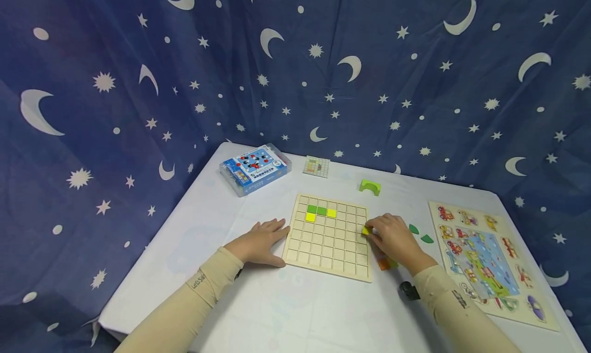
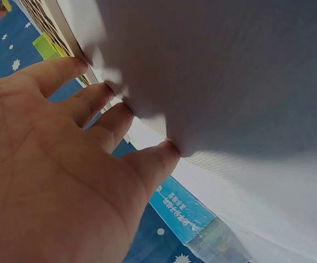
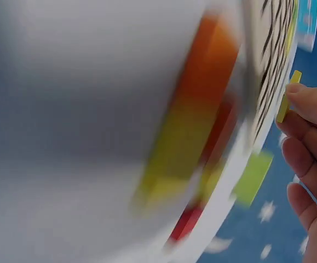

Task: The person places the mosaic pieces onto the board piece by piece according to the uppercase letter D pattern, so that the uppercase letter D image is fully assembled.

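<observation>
Splayed left grip (image 1: 259, 243), right grip (image 1: 396, 241) with yellow tile (image 1: 366, 231)

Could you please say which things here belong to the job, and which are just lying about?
Apparently in use:
gridded board
four tiles on it
yellow tile in the right grip
patterned card, perhaps

Probably lying about:
blue-labelled box
green arch
vehicle puzzle

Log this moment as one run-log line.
right hand: pinching yellow tile | left hand: resting beside grid board | on board: two green tiles, two more yellow tiles

Blue starry backdrop (image 1: 288, 58), seemingly cloth
</observation>
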Available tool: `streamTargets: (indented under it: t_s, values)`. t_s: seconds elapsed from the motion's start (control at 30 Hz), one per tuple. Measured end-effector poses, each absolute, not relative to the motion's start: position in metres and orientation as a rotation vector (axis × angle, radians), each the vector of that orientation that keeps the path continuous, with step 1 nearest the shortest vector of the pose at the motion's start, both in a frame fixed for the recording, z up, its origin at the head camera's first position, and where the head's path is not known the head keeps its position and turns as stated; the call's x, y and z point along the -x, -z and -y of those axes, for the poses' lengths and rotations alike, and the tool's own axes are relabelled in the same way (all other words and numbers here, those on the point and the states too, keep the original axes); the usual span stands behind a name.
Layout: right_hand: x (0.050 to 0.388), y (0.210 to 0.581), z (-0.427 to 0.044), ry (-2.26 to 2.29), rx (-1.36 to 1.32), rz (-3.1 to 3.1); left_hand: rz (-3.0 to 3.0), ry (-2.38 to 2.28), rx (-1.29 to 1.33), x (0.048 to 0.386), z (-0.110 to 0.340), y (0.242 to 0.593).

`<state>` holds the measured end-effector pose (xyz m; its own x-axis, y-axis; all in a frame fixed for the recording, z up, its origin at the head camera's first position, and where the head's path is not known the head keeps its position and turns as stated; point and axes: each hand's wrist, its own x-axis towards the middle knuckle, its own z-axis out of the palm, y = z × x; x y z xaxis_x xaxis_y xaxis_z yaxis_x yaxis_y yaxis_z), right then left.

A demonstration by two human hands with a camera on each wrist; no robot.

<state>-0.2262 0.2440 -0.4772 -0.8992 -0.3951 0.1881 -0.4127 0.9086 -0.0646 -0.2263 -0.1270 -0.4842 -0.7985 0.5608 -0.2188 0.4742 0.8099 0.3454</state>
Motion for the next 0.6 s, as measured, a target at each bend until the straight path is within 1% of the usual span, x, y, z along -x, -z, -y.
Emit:
streamTargets:
  t_s: [0.17,0.27,0.43,0.6]
  values:
    - [0.235,0.478,-0.197,-0.161,-0.846,2.788,-2.672,-0.425,-0.771,0.225,0.127,0.484]
    - [0.241,0.478,-0.173,-0.168,-0.927,2.737,-2.663,-0.435,-0.766,0.225,0.127,0.484]
    - [0.248,0.480,-0.144,-0.153,-0.990,2.696,-2.657,-0.414,-0.761,0.226,0.127,0.485]
    - [0.253,0.482,-0.126,-0.119,-1.019,2.671,-2.654,-0.405,-0.756,0.226,0.128,0.485]
